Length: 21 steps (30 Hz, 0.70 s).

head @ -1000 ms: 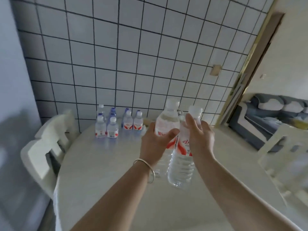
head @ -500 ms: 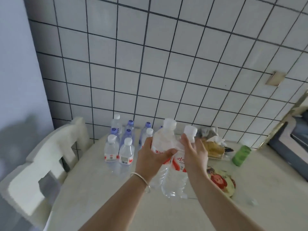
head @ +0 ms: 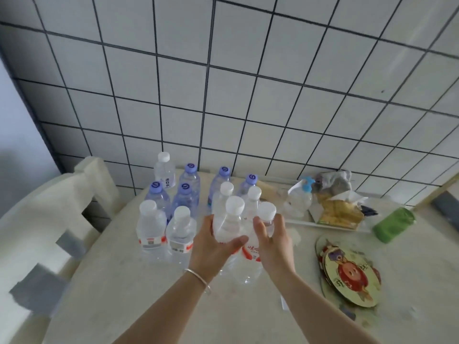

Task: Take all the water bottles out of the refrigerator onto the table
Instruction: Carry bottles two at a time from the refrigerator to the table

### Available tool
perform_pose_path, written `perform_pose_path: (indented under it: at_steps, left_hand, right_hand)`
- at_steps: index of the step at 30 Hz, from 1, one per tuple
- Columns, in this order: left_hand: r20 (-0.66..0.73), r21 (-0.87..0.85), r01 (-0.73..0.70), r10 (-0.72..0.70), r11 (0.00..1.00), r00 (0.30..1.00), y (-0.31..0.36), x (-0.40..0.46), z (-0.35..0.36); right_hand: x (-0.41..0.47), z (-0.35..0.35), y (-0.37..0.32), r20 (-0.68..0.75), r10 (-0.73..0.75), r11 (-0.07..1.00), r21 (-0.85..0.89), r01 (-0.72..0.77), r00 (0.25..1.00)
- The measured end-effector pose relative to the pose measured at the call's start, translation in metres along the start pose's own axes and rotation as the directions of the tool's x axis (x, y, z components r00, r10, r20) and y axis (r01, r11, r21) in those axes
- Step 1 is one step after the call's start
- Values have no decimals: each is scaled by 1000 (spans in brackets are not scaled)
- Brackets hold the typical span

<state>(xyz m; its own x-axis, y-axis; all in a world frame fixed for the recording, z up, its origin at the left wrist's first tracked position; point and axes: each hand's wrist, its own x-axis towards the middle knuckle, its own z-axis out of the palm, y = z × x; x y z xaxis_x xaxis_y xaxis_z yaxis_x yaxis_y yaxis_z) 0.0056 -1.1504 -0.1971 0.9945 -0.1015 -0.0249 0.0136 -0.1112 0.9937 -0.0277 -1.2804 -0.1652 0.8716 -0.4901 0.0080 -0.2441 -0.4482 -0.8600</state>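
Six white-capped bottles (head: 151, 227), five purple-capped bottles (head: 190, 177), one green can (head: 393, 224), one white chair (head: 49, 219), two hands (head: 213, 247).

Head cam looks down, close over table (head: 104, 289) toward tiled wall (head: 248, 83).

place: home dining corner | cues: tiled wall (head: 273, 95); round table (head: 124, 281); white chair (head: 49, 207); snacks (head: 337, 212)
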Motion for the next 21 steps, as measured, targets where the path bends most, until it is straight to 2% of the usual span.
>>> perform_pose_path:
  at_steps: [7, 13, 18, 21]
  left_hand:
    - [-36, 35, 21, -20, 999, 999, -37, 18, 12]
    - [-52, 98, 11, -6, 995, 999, -55, 25, 10]
    - [-43, 120, -14, 19, 993, 999, -63, 34, 11]
    - [-4, 69, -30, 31, 997, 1000, -66, 37, 13]
  right_hand:
    - [18, 14, 25, 50, -41, 998, -40, 43, 998]
    - [24, 28, 37, 74, -27, 1000, -1, 27, 997]
    - [30, 40, 45, 47, -56, 998, 30, 54, 997]
    - [32, 44, 51, 26, -68, 997, 43, 67, 997]
